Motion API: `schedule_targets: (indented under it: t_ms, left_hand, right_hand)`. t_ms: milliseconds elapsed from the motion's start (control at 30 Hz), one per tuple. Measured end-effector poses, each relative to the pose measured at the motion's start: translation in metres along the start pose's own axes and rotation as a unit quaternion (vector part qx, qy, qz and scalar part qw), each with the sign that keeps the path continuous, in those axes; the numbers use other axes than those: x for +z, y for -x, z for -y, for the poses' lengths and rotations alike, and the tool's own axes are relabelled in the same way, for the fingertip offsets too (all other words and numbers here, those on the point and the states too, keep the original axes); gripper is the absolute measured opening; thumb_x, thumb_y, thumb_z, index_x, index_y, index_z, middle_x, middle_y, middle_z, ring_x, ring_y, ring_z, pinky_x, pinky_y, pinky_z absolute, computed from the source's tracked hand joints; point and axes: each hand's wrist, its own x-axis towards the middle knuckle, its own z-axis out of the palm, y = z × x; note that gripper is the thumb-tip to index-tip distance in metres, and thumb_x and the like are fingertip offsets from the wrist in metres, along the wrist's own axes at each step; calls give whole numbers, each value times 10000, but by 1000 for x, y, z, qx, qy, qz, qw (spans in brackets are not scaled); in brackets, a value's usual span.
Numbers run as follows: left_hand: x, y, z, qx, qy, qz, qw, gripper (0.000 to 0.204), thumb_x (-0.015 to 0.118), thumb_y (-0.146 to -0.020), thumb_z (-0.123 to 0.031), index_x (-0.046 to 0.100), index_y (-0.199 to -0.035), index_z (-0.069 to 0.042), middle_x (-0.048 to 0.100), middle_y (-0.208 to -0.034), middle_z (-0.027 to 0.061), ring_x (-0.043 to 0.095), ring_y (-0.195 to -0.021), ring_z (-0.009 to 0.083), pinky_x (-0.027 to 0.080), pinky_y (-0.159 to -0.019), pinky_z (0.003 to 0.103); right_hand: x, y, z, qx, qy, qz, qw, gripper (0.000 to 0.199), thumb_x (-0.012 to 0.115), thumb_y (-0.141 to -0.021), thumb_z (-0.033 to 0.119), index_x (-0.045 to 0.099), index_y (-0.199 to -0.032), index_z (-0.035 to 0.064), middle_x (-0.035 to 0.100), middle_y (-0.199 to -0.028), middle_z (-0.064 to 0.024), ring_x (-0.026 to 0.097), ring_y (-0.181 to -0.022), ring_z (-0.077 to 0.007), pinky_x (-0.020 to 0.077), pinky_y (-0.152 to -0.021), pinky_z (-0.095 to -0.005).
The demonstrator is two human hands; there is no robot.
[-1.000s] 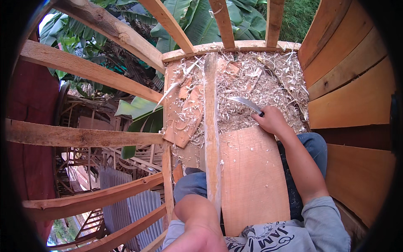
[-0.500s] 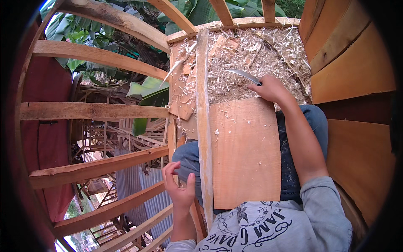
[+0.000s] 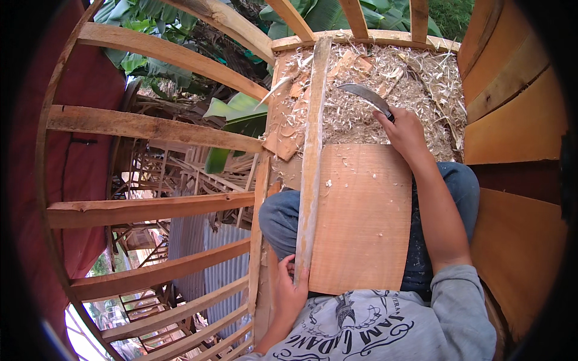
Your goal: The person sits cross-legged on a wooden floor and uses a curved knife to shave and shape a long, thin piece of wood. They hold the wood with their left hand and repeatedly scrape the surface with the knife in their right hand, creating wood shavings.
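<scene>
My right hand [image 3: 402, 133] is closed round the dark handle of a curved, sickle-like knife [image 3: 362, 92]. Its blade points up and left, above the wood shavings. A long, narrow wooden strip [image 3: 312, 156] runs from the far edge down to my body, over the left side of a wide flat board [image 3: 364, 222] that lies on my lap. At the near end of that strip my left hand [image 3: 291, 289] grips it, with fingers along its left side and the thumb close by. Part of this grip is hidden.
Curled shavings [image 3: 415, 90] and thin offcuts [image 3: 295, 120] cover the floor beyond my knees. Wooden slats [image 3: 156, 129] form an open railing on the left and far side. Flat panels [image 3: 512, 117] wall the right. Outside are leaves and corrugated sheets [image 3: 223, 253].
My left hand has gone from raised and open to holding the near end of the strip. The knife remains in my right hand, its blade turned slightly. The whole view has shifted.
</scene>
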Motion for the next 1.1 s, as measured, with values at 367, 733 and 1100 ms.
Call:
schedule_targets:
  t_ms: [367,733,1100]
  left_hand:
    - [0,-14,34,35,56,-53,996,262,523,-934,-161,468,-1107,28,523,-927,134,530,-716,158,439,-649,268]
    - [-4,-43,42,11,143,26,989,400,650,-878,-361,474,-955,-9,515,-739,4,484,-621,29,366,-518,180]
    - [3,-58,52,-62,325,48,943,531,568,-846,-611,425,-855,-100,380,-583,-31,370,-426,70,319,-356,223]
  right_hand:
    - [-4,19,38,-71,-87,118,987,646,542,-856,592,666,-699,-22,587,-587,-208,610,-591,-359,471,-593,-431]
    - [10,20,46,-97,-67,128,985,636,564,-843,585,645,-656,-18,571,-569,-223,606,-581,-381,474,-564,-442]
    - [9,39,57,-242,-58,128,960,597,635,-783,589,574,-568,36,516,-475,-132,563,-459,-310,436,-464,-387]
